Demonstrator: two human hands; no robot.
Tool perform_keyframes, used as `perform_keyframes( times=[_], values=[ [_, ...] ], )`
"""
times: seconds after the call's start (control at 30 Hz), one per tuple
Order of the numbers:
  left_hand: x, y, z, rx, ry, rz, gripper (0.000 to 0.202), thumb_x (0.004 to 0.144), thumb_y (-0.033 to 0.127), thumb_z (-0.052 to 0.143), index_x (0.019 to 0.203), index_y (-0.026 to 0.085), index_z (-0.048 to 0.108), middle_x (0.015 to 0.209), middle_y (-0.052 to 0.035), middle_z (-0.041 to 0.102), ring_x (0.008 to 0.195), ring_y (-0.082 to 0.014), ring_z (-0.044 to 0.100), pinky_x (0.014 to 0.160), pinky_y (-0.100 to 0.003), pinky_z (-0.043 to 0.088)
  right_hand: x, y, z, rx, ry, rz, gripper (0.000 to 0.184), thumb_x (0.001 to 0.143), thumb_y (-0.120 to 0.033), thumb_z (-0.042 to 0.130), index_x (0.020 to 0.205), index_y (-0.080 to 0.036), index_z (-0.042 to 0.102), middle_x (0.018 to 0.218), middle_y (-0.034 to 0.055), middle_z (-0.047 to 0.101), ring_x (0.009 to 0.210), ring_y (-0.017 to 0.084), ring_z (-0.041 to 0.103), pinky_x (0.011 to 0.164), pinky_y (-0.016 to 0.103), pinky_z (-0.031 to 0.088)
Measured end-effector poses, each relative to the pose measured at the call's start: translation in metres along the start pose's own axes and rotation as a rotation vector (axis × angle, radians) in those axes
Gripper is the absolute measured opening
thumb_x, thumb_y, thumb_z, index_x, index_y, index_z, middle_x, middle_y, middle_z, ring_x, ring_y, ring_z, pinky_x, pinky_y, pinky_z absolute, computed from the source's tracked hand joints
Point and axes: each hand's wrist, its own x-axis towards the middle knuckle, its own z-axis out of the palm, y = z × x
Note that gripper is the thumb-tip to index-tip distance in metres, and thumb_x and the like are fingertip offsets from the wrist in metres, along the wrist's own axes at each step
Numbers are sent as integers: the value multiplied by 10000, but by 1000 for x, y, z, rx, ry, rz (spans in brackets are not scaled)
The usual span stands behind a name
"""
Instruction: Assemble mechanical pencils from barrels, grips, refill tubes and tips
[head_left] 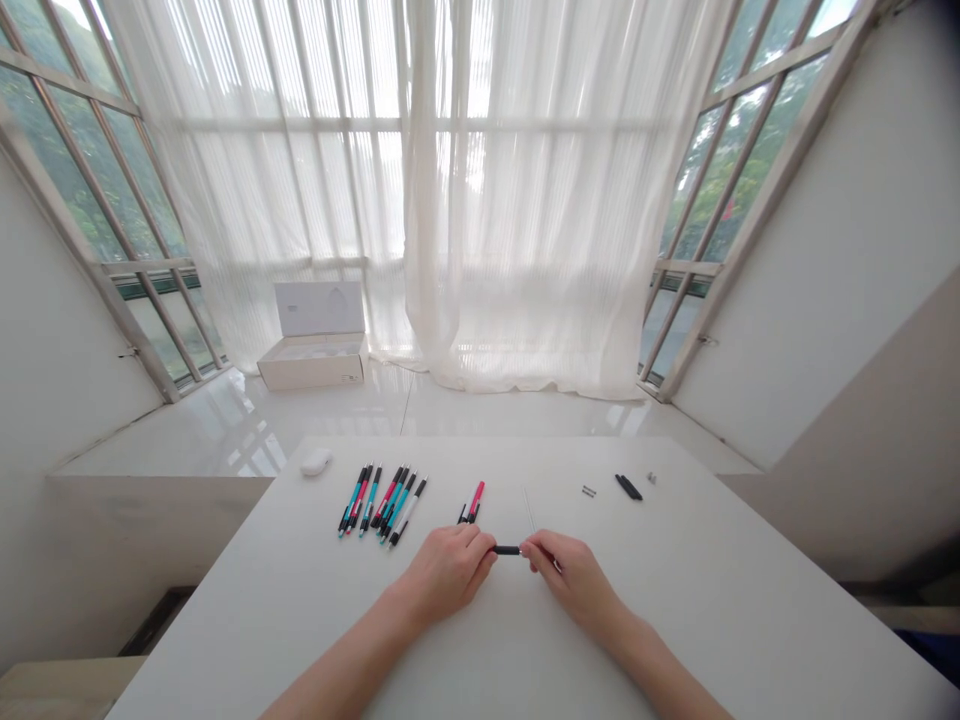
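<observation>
Above the white table [517, 640], my left hand [448, 572] is closed around a black pen grip [508, 550], which lies level between my two hands. My right hand [568, 570] pinches the grip's right end, where a small silvery bit shows at the fingertips. Just beyond my left hand lie pink pen barrels [475, 500] with black parts, partly hidden by the fingers. A thin, pale refill-like rod [529, 508] lies beyond my right hand. Farther right are small springs [589, 491], black pen grips [628, 487] and tiny silvery tips [652, 478].
Several assembled pens [384, 505] in teal, pink and white lie side by side at the left. A white rounded case [316, 462] sits near the table's far left corner. Beyond, an open white box [313, 370] stands on the ledge before a sheer curtain [525, 250].
</observation>
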Motion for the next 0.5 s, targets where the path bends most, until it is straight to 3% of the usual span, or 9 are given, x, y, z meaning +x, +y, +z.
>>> perform_keyframes(
  times=[0.07,0.23,0.5],
  values=[
    [0,0,0,14,7,-3,158,983,232,369,921,203,512,775,-14,582,643,-156,548,585,-253,411,-1,0,-1,-13,-10,-16,390,981,-393,346,727,-206,575,644,8,621,568,139,539,577,256,417],
    [1,0,-1,11,25,-35,160,982,228,373,918,203,517,781,-14,594,637,-148,555,574,-246,405,-1,-2,-4,-9,-24,-46,208,948,-379,455,996,-224,586,841,19,673,612,133,571,592,247,441],
    [0,0,0,18,15,-22,147,974,227,386,907,205,514,780,-12,597,642,-155,558,579,-256,411,-1,0,-7,-89,-26,-94,283,984,-372,385,847,-224,583,724,3,644,605,135,568,590,247,421]
  ],
)
